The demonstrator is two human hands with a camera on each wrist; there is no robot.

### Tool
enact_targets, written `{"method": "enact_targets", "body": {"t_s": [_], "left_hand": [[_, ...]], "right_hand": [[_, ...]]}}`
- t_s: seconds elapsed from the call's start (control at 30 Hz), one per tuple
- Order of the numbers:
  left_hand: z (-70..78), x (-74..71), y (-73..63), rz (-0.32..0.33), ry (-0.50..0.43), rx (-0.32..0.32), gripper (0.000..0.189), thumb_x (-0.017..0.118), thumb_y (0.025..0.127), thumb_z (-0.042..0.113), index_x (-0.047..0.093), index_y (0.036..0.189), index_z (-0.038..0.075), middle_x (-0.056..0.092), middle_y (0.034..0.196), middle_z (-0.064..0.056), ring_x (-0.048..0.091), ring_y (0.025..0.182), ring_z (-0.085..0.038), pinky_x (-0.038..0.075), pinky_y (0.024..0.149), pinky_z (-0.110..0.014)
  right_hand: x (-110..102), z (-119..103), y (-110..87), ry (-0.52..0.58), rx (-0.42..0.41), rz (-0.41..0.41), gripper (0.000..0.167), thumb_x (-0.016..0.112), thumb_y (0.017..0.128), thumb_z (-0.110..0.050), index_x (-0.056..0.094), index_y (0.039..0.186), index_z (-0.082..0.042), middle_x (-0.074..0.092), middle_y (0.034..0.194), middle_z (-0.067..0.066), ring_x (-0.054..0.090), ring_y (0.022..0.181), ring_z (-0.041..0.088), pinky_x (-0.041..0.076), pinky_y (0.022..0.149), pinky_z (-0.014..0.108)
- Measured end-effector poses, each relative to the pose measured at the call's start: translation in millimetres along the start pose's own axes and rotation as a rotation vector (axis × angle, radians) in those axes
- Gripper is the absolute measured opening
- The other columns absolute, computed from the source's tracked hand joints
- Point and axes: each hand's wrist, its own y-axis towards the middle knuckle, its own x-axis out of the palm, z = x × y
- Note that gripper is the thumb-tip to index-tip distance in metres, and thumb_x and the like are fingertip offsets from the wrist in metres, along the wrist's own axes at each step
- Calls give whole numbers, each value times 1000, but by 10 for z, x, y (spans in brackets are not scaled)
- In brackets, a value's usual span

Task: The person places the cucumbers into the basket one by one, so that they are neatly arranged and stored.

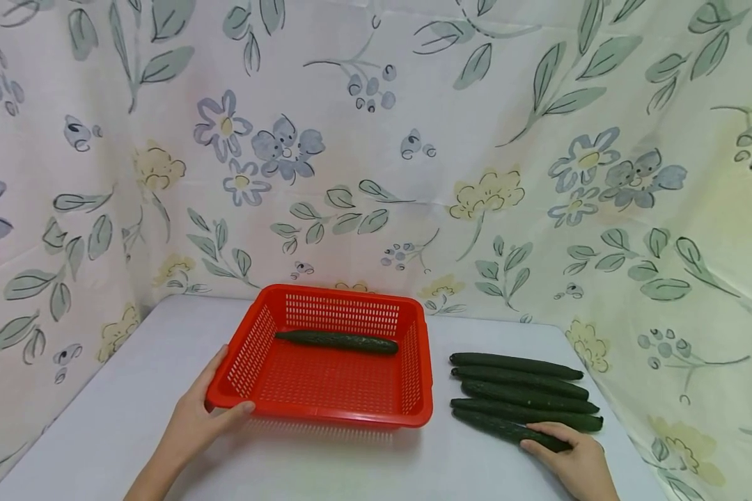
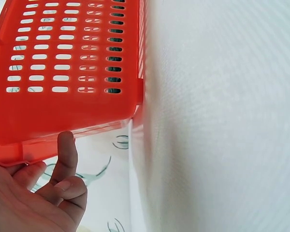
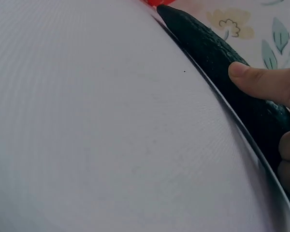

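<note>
A red plastic basket [image 1: 326,413] with slotted walls stands left of the table's middle. One dark green cucumber [image 1: 338,341] lies inside it, along the back. My left hand [image 1: 194,421] holds the basket's front left corner, thumb by the front rim; the left wrist view shows the fingers [image 2: 67,154] curled at the rim. On the right, several cucumbers [image 1: 526,396] lie side by side. My right hand [image 1: 570,452] grips the nearest cucumber [image 1: 491,424] by its right part, with the thumb [image 3: 253,82] across its side. That cucumber appears to lie on the table.
The white tabletop [image 1: 413,470] spreads beneath everything. A floral cloth [image 1: 363,167] hangs behind the table and along both sides. A strip of tabletop [image 1: 439,390] separates the basket from the row of cucumbers.
</note>
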Motion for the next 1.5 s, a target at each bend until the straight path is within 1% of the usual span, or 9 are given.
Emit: {"method": "enact_targets", "body": {"t_s": [0.23,0.4,0.57,0.77,0.9,1.03,1.17,1.3,1.5], "left_hand": [[27,8,-11,2,-9,1,112,86,90,38,12,173,22,37,166,-27,54,138,-48,54,98,-55],[15,1,-7,3,-6,-1,111,86,90,38,13,173,23,37,167,-26,54,138,-47,55,95,-45],[-5,-6,-2,2,-3,0,112,86,90,39,12,173,25,37,167,-25,54,138,-46,55,95,-43],[1,-5,8,6,-1,9,111,86,90,39,12,173,25,37,167,-25,54,138,-46,55,96,-43],[9,-1,12,3,-8,13,111,86,90,38,13,173,25,37,167,-25,55,138,-45,54,93,-33],[15,-7,4,8,-8,17,111,86,90,38,13,173,25,38,167,-25,55,138,-45,53,91,-31],[25,-15,-5,12,2,16,111,86,90,38,13,173,24,38,166,-25,54,138,-46,54,94,-38],[27,-16,-10,15,10,14,111,87,89,38,15,172,22,38,166,-26,54,138,-46,53,94,-34],[16,1,-11,14,-1,16,111,87,89,38,15,172,21,39,166,-26,55,137,-46,54,94,-36]], "right_hand": [[-22,-96,21,26,-5,85,49,96,75,-43,84,113,-15,79,119,12,65,55,14,55,58,25],[-121,-173,88,15,-1,107,54,94,76,-50,84,116,-15,78,123,12,71,63,12,56,63,23],[-274,-316,191,38,-80,155,46,93,81,-42,83,117,-14,77,124,13,74,69,10,56,63,21],[-518,-495,339,115,-139,199,45,91,85,-35,81,121,-10,69,111,-29,74,68,8,56,62,19],[-619,-558,394,131,-131,225,46,91,85,-36,81,121,-10,61,103,-44,68,80,-11,53,68,10],[-597,-603,420,133,-153,247,42,93,84,-35,83,117,-11,71,103,-33,56,96,-25,46,78,3],[-496,-655,445,156,-182,247,38,92,85,-31,84,115,-11,77,104,-24,57,97,-23,46,82,2],[-369,-734,476,171,-170,228,38,91,86,-34,84,116,-12,78,108,-19,56,99,-23,46,82,3],[-161,-895,547,167,-150,191,41,89,87,-42,83,118,-17,78,123,5,52,103,-23,44,86,7]]}}
